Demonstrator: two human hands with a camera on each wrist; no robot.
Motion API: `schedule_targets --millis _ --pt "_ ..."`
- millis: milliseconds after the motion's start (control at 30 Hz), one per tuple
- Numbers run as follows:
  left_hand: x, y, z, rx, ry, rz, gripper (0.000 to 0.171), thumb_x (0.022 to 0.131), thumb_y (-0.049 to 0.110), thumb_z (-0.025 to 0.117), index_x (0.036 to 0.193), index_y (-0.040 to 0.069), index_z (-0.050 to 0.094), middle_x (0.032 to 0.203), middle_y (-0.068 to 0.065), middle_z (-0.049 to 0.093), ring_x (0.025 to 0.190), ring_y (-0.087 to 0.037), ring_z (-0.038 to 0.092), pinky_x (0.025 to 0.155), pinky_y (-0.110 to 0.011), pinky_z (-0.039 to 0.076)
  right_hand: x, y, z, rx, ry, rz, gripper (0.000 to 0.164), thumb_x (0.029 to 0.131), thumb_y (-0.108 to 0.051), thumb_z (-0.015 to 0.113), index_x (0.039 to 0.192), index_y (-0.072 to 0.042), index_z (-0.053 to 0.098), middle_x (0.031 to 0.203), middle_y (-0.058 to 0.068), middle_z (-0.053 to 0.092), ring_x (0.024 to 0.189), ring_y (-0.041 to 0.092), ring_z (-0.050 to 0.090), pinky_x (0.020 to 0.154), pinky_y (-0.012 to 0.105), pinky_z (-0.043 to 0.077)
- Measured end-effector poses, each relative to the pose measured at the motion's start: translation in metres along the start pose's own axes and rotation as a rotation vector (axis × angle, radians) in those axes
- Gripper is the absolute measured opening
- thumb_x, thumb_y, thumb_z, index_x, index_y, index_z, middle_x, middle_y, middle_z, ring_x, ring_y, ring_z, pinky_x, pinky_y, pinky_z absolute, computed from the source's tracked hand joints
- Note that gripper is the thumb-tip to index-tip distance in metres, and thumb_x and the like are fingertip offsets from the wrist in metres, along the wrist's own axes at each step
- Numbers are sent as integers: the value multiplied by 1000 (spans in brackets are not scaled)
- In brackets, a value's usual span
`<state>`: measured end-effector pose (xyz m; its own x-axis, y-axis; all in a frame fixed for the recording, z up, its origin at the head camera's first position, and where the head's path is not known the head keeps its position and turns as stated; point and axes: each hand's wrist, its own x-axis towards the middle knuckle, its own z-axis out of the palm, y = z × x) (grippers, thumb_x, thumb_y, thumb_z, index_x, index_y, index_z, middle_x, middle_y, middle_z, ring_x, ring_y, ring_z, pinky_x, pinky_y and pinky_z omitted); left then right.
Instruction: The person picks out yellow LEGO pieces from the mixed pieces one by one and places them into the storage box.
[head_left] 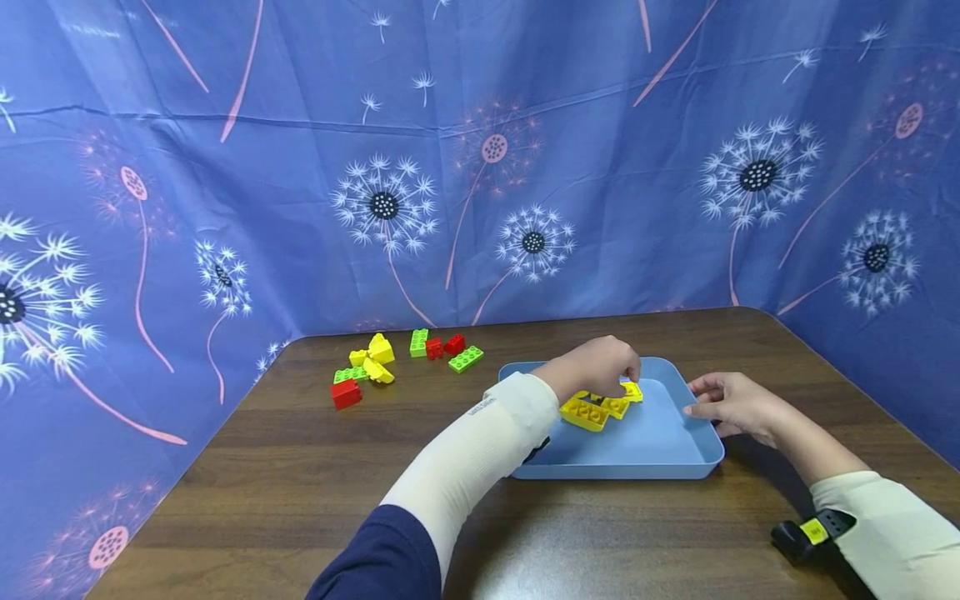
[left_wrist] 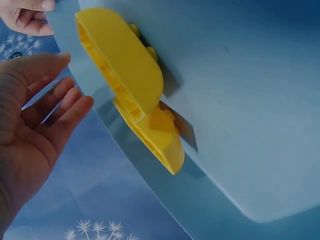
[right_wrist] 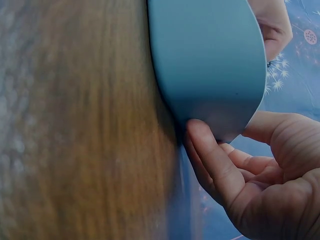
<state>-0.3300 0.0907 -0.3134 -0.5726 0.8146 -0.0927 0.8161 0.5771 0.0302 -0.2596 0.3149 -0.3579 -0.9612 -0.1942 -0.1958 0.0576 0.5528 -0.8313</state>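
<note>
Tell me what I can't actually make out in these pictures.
Head view: parts of the yellow bricks in the blue tray, covered by the left hand.
Head view: part of the tray's left side, behind the left sleeve.
Head view: lettering on that sleeve and print on the yellow label by the right wrist, too small to read.
Right wrist view: the tray's inside, hidden by its outer wall.
</note>
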Motion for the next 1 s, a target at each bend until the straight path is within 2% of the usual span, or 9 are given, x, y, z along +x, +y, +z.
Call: schedule_targets --millis 200,333,467,667,800,1000 --pt "-12 -1 -7 -33 -39 -41 41 83 33 78 121 20 67 119 9 63 107 -3 53 91 -16 42 0 -1 -1 -7 -5 -4 61 90 -13 68 131 20 37 107 23 56 90 23 63 74 45 57" --pt "-22 -3 -15 -18 -62 -15 48 83 39 76 126 19 64 125 6 62 109 -4 53 92 -19 42 0 -1 -2 -14 -8 0 61 90 -13 69 131 21 37 108 23 56 90 24 63 74 45 57" --pt "-32 -6 -24 5 -62 9 53 84 41 74 130 19 61 125 7 60 102 -6 51 89 -21 42 0 0 -1 -14 -6 -7 62 90 -14 69 131 21 37 107 22 56 90 23 62 73 44 57" --pt "-55 -6 -32 8 -97 -31 63 81 41 78 136 23 56 133 4 53 114 -8 47 97 -24 40 1 1 -1 -7 -11 -15 62 90 -14 69 131 21 37 107 23 57 91 24 63 74 44 57" --pt "-70 -13 -32 2 -65 -35 60 80 38 79 134 23 59 130 2 53 111 -8 48 95 -24 42 1 0 -1 -6 -12 -17 62 90 -14 69 131 21 36 108 23 58 91 25 63 74 45 57" --pt "-94 -23 -26 -20 10 6 56 78 32 82 129 19 63 128 1 54 112 -10 49 95 -22 42 0 -2 0 -1 -16 -12 62 91 -13 67 131 22 35 108 24 58 91 26 64 73 44 57"
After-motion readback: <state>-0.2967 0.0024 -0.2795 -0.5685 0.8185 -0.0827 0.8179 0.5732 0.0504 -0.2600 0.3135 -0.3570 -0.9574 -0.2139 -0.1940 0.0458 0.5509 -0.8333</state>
